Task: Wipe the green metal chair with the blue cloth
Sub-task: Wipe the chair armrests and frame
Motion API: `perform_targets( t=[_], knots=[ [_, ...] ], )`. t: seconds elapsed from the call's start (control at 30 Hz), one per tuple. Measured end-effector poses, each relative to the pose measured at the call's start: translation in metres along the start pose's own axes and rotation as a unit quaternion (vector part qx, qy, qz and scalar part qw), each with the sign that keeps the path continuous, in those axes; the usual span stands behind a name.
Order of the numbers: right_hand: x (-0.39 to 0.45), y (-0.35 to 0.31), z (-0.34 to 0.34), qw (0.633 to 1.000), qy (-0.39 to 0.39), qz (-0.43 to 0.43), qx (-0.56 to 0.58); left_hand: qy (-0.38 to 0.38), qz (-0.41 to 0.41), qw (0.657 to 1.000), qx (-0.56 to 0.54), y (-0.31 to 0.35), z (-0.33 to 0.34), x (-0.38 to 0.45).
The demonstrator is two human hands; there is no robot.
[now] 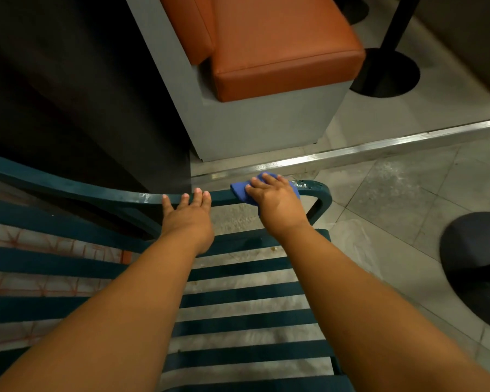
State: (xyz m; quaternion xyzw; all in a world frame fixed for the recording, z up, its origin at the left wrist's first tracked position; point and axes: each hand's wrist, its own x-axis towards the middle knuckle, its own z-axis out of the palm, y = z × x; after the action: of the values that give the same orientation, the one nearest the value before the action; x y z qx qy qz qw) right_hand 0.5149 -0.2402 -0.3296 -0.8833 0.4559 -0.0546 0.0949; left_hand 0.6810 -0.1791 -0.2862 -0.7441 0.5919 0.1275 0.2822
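Note:
The green metal chair (246,295) fills the lower half of the view, its slatted seat running under both my forearms. Its armrest bar (105,192) curves across the middle and bends down at the right end. The blue cloth (239,189) lies folded on that bar near the bend. My right hand (275,198) lies flat on the cloth, fingers straight, pressing it onto the bar. My left hand (188,213) rests on the same bar just to the left, fingers extended over its top edge. The bar looks wet to the right of the cloth.
An orange-cushioned bench on a grey base (266,80) stands just beyond the armrest. A metal floor strip (379,147) crosses the tiles. Black post bases sit at the upper right (385,73) and right edge (475,264). A dark wall (68,94) is at left.

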Motion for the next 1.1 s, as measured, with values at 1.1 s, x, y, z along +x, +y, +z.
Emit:
perform_targets(
  t=[1.1],
  knots=[
    [-0.021, 0.045, 0.000, 0.935, 0.080, 0.260, 0.228, 0.003, 0.045, 0.998, -0.049, 0.058, -0.017, 0.004]
  ],
)
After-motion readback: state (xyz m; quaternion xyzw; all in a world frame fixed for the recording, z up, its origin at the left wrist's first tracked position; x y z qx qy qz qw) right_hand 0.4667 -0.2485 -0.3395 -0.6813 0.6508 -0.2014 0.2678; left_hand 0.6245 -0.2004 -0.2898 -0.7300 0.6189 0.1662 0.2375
